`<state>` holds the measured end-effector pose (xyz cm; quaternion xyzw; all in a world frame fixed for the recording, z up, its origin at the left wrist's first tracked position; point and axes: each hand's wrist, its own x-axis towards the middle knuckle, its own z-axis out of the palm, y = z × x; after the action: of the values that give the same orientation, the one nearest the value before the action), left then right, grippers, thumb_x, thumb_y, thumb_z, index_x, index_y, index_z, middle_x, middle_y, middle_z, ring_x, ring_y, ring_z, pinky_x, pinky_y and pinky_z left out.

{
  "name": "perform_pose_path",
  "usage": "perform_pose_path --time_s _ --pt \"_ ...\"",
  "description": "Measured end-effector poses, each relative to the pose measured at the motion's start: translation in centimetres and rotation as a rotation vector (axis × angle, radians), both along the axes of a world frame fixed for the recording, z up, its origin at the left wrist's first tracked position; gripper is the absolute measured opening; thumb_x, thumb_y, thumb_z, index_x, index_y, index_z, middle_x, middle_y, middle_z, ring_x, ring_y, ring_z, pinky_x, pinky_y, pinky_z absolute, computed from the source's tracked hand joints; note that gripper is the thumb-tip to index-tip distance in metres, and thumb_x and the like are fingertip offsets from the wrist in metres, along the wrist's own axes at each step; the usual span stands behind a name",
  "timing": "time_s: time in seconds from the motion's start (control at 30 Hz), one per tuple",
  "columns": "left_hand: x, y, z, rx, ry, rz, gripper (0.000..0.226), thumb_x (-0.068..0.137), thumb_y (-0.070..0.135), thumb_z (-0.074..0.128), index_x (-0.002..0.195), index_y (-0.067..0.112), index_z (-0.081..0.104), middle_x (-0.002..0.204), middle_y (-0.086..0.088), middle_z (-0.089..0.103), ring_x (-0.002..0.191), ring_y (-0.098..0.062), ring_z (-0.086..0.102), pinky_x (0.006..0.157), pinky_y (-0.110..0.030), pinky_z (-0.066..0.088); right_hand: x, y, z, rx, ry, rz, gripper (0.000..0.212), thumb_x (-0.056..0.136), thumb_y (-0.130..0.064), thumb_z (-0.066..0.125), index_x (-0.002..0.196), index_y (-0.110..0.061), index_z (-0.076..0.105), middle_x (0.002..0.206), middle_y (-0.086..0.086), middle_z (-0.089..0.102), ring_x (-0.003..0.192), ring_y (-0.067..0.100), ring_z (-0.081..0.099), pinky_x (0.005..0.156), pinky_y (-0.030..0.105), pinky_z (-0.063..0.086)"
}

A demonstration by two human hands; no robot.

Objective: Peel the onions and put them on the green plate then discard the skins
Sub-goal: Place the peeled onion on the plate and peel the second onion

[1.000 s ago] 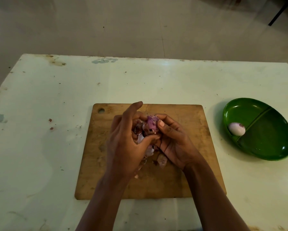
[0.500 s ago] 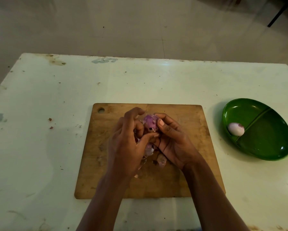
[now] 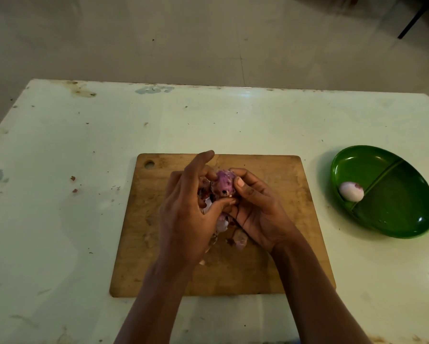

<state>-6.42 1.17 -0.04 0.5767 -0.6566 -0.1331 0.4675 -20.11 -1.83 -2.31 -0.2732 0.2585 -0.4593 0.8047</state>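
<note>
A purple onion (image 3: 223,182) is held above the wooden cutting board (image 3: 278,264). My right hand (image 3: 256,209) grips it from the right, thumb on its side. My left hand (image 3: 186,212) curls around its left side, thumb pinching at the onion's base, index finger raised. Loose pale and purple skins (image 3: 238,238) lie on the board under both hands, partly hidden. A peeled whitish onion (image 3: 351,191) sits in the left compartment of the green divided plate (image 3: 402,207) at the right.
The board lies in the middle of a worn pale table (image 3: 59,219) with small skin flecks (image 3: 73,184) at the left. Beyond the table's far edge is tiled floor, with a dark furniture leg (image 3: 410,21) at top right.
My left index finger has lifted away from the onion again, and the onion has turned slightly in my hands, showing more purple surface. The plate and board stay put.
</note>
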Motion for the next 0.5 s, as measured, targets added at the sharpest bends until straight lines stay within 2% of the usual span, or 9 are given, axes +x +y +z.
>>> perform_pose_path --time_s 0.2,0.3,0.4,0.5 --pt "0.04 -0.06 -0.37 0.038 -0.015 -0.001 0.067 0.070 0.040 0.071 0.127 0.024 0.038 0.105 -0.004 0.060 0.094 -0.014 0.059 0.072 -0.006 0.042 0.04 0.02 0.03 0.004 0.013 0.006 0.052 0.069 -0.028 0.084 0.108 -0.004 0.061 0.099 0.017 0.065 0.085 0.023 0.065 0.072 0.028 0.058" --pt "0.10 -0.07 -0.59 0.043 -0.006 -0.004 0.065 0.069 0.029 0.076 0.123 0.023 0.038 0.098 -0.003 0.060 0.089 -0.013 0.058 0.071 -0.012 0.045 0.11 0.04 -0.01 0.010 0.007 -0.002 0.050 0.067 -0.028 0.086 0.105 -0.005 0.063 0.098 0.017 0.065 0.083 0.023 0.064 0.071 0.028 0.058" --pt "-0.04 -0.01 -0.61 0.043 0.027 -0.012 0.055 0.073 0.028 0.069 0.119 0.024 0.039 0.080 0.002 0.058 0.073 -0.012 0.056 0.063 -0.019 0.047 0.07 0.07 0.10 0.005 -0.011 -0.005 0.049 0.067 -0.028 0.085 0.105 -0.006 0.063 0.100 0.016 0.067 0.086 0.023 0.064 0.074 0.028 0.058" --pt "-0.08 0.03 -0.62 0.036 0.026 -0.010 0.059 0.073 0.022 0.074 0.120 0.024 0.039 0.076 0.003 0.057 0.071 -0.012 0.056 0.062 -0.019 0.046 0.06 0.03 0.06 0.008 -0.012 -0.011 0.050 0.067 -0.028 0.085 0.106 -0.006 0.062 0.102 0.017 0.066 0.088 0.024 0.065 0.076 0.029 0.058"
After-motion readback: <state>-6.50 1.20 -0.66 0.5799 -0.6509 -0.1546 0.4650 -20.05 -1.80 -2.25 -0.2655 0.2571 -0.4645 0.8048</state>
